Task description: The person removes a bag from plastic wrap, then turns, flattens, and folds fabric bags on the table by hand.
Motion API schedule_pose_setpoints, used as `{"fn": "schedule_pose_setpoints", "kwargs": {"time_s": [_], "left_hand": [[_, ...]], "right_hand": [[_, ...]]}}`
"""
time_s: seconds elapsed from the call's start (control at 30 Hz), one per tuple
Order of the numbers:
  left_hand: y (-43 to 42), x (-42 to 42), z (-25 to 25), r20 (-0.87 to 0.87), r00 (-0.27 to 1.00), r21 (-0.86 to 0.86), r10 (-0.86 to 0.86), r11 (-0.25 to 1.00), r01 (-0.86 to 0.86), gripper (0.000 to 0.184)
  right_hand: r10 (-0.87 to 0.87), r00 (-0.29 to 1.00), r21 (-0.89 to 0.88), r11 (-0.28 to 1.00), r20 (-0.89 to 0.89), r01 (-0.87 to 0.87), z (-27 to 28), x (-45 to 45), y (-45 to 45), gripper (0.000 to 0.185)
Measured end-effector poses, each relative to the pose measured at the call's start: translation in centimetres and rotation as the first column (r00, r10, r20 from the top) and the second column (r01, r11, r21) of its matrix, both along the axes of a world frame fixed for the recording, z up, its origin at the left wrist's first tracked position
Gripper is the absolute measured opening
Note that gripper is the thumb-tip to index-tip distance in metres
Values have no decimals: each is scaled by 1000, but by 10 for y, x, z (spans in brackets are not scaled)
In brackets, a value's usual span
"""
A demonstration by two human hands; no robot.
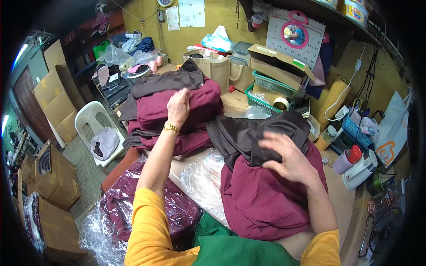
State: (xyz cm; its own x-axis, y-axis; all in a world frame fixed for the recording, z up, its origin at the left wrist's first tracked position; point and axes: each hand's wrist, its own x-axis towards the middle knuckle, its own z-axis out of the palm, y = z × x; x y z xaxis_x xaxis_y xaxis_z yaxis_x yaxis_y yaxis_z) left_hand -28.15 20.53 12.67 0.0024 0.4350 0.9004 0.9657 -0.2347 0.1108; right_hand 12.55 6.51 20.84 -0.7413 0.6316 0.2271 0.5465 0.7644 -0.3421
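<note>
Evidently, the maroon-and-dark pile (153, 111) lies under the left hand (178, 108), whose fingers are curled over the maroon cloth; whether a fold is pinched cannot be told. The right hand (287, 159) is held with fingers spread and nothing grasped, above the dark end of the maroon heap (266, 199); whether the cloth is touched is unclear.

The pile could be toppled if it is pushed by the left fingers, since its soft layers are stacked unevenly. The heap could be skewed if the clear plastic (204, 177), spread between the two hands and nearer the body, is caught beneath it.

One pile, one heap and one plastic-wrapped bundle (182, 204), set bodyward of the left fingers, are counted; their separate garments cannot be.
</note>
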Motion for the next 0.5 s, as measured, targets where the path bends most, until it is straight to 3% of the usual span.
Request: {"fn": "schedule_pose_setpoints", "kwargs": {"time_s": [0.07,0.1,0.13,0.17,0.2,0.27,0.3,0.33,0.4,0.43,0.47,0.5], "left_hand": [[-29,37,51,-15,976,136,-216,967,216,9],[-50,60,69,-45,939,95,-341,934,344,10],[-76,86,79,-68,885,47,-461,884,465,11],[-105,110,80,-66,853,-130,-517,852,507,15],[-135,132,77,-51,820,-303,-570,791,531,20],[-182,163,70,-88,830,-324,-550,804,498,36],[-189,158,56,-188,884,-364,-429,866,343,43],[-193,148,50,-290,908,-384,-303,906,179,51],[-195,103,51,-384,921,-375,-64,922,-93,48],[-187,72,51,-372,928,-434,2,883,-176,45],[-179,38,52,-268,962,-384,56,909,-160,38],[-180,16,68,-79,997,-299,20,953,-43,34]], "right_hand": [[22,961,287,956,-275,60,7,-27,6,81],[20,960,287,956,-278,63,11,-39,9,81],[-12,976,468,876,-218,116,14,-50,11,89],[-58,985,632,760,-163,149,17,-58,14,98],[5,992,722,686,-129,90,19,-63,20,81],[4,998,517,855,66,-38,-6,-47,56,62],[26,1000,485,874,7,-26,2,-47,46,45],[21,1000,487,873,10,-23,13,-43,38,45],[-183,979,204,966,94,161,37,-31,26,37],[-178,984,204,963,-8,176,46,-22,27,34],[-143,985,252,954,-97,163,49,-11,43,27],[-113,982,249,957,-153,148,62,-8,46,24]]}}
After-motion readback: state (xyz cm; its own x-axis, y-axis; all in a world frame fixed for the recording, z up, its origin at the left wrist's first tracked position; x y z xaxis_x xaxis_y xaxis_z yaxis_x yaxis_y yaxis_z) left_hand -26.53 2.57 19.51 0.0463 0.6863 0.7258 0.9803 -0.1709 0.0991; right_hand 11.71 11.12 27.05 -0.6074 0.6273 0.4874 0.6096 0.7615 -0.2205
